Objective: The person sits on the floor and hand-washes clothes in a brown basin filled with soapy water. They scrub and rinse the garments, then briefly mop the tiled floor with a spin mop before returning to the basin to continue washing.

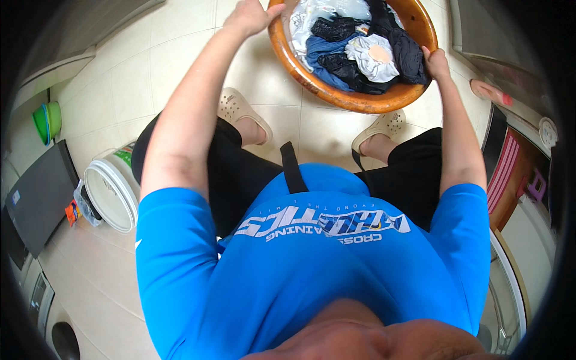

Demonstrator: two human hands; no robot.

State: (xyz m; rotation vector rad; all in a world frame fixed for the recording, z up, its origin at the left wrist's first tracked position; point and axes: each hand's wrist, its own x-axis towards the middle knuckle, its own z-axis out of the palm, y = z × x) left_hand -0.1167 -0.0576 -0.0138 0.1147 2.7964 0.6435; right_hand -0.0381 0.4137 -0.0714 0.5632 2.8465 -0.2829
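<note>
A round orange-brown basin [355, 102] stands in front of me at the top of the view, over the tiled floor, its upper edge cut off. My left hand [252, 17] is at its left rim, the thumb lying on the rim. At the right rim, my right hand [436, 64] grips the edge beside a black garment [407, 54]. Inside the basin lie a bunched white cloth [372, 57] with a beige round patch, blue cloth [326, 47], more black clothes [335, 28] and whitish, wet-looking material along the far left.
My feet, in beige perforated clogs [238, 108], are apart on the floor just below the basin. To the left stand a white bucket [110, 193], a dark grey panel [42, 198] and green basins [47, 121]. A pinkish bottle [490, 91] and cabinets [504, 36] are at the right.
</note>
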